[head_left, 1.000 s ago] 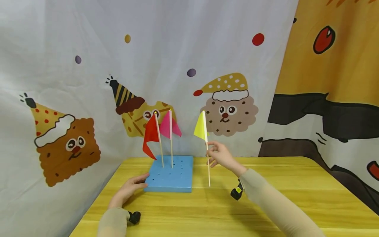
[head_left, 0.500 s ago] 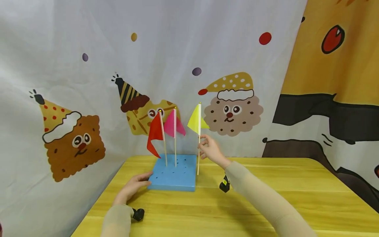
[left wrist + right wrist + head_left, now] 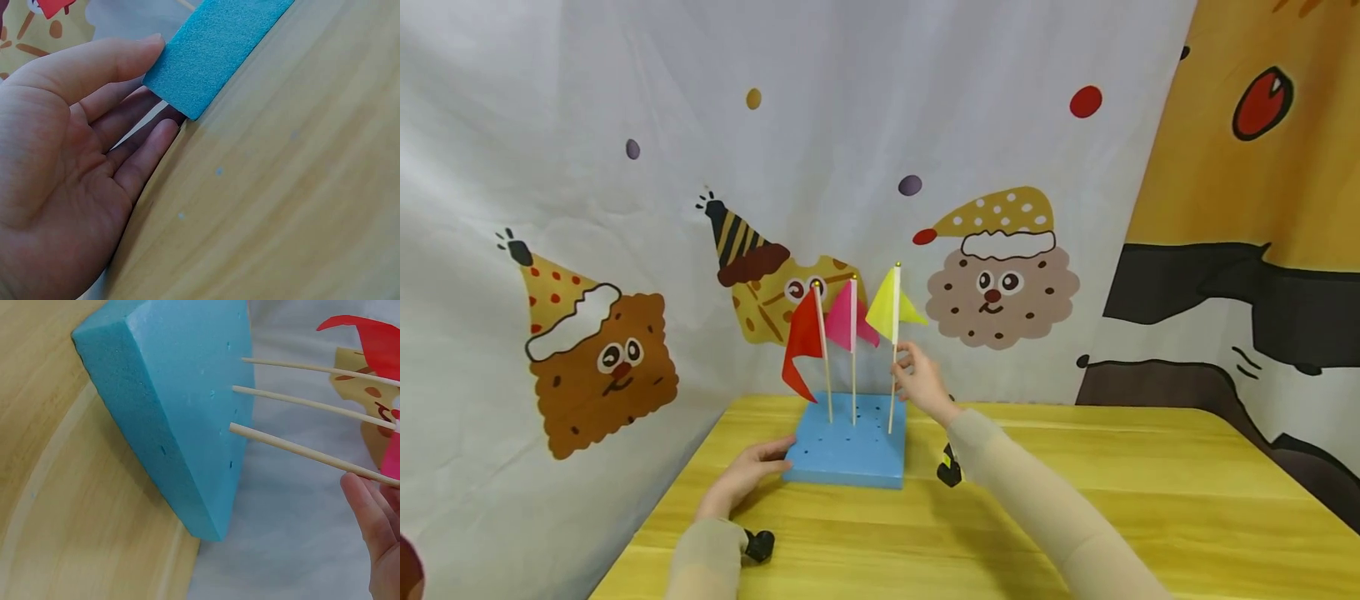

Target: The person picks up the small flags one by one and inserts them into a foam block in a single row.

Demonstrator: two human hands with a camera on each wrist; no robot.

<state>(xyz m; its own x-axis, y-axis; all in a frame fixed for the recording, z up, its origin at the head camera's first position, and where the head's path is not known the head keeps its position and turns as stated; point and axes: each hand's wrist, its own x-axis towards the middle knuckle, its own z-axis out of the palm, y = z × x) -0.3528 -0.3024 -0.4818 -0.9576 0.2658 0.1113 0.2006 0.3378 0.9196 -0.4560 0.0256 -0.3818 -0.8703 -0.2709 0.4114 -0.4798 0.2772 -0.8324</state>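
Observation:
In the head view my right hand (image 3: pixel 922 383) pinches the thin wooden stick of a yellow flag (image 3: pixel 882 308), held nearly upright over the right part of a blue foam block (image 3: pixel 842 460). The right wrist view has the lower end of that stick (image 3: pixel 287 445) right at the block's holed top face. My left hand (image 3: pixel 747 477) rests against the block's left side; its thumb (image 3: pixel 134 57) touches the top edge, with the other fingers extended along the side. A red flag (image 3: pixel 805 327) and a pink flag (image 3: pixel 840 318) stand in the block, left of the yellow one.
The block lies on a yellow wood-grain table (image 3: pixel 1000 533). Behind it hangs a white cloth backdrop (image 3: pixel 820 150) printed with cartoon biscuits. Several small holes dot the block's top around the standing sticks.
My right hand has carried the yellow flag leftward, from beside the block to over its right part. My left hand stays at the block's left side. The head view has shifted slightly.

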